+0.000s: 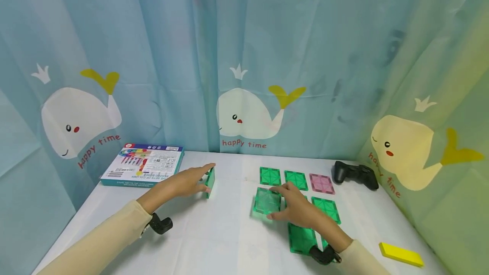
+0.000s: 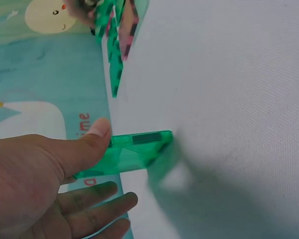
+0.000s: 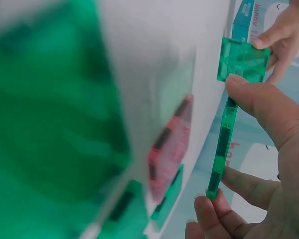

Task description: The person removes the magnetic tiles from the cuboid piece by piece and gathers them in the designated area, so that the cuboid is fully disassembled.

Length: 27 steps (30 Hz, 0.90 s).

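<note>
On the left, my left hand pinches a translucent green magnetic tile that stands on edge, its lower edge at the white table. The left wrist view shows the thumb on top of this tile and the other fingers stretched out below. Between its thumb and fingertips, my right hand grips another green square tile by opposite edges, close over the table. Around that hand lie several flat green tiles and a pink tile. The hand partly covers some of them.
A boxed toy set lies at the back left. A black game controller sits at the back right, and a yellow block is near the right front. Behind the table hangs a blue whale-print curtain.
</note>
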Available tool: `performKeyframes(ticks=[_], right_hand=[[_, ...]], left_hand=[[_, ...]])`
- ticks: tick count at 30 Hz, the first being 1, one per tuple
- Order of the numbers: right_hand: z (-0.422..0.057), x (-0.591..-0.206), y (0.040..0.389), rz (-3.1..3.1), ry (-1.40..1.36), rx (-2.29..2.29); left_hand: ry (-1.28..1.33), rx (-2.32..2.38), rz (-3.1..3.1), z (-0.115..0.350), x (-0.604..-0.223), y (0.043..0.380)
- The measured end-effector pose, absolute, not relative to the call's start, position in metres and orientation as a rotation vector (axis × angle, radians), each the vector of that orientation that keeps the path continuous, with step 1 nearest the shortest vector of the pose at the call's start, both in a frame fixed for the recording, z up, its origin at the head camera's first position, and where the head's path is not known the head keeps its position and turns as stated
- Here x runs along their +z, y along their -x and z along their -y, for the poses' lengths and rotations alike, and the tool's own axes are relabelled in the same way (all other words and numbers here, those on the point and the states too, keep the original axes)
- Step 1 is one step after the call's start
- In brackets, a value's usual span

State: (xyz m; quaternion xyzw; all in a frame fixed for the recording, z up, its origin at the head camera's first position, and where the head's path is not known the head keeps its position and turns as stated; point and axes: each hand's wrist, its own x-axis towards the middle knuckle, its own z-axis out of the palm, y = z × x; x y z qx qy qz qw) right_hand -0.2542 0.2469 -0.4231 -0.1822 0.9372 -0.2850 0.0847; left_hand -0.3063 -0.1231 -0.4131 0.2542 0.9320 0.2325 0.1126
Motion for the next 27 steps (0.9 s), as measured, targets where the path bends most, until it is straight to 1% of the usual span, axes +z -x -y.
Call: performKeyframes(ticks=[6, 12, 19, 27], right_hand=[[-0.256, -0.431, 0.225, -2.796, 0.569, -0.824], [-0.253, -0.439, 0.208, -2.813, 0.59, -0.786], [-0.247, -0.448, 0.202, -2.84, 0.525, -0.737], [-0.247, -0.446, 0.203, -2.861, 0.628, -0.679]], left_hand=[[-0.733, 0.703, -2.733, 0.126, -0.413, 0.305], [-0.739, 0.72, -2.718, 0.127, -0.416, 0.306], [-0.729, 0.714, -2.733, 0.128, -0.417, 0.308], [-0.748, 0.739, -2.728, 0.129, -0.419, 0.309]])
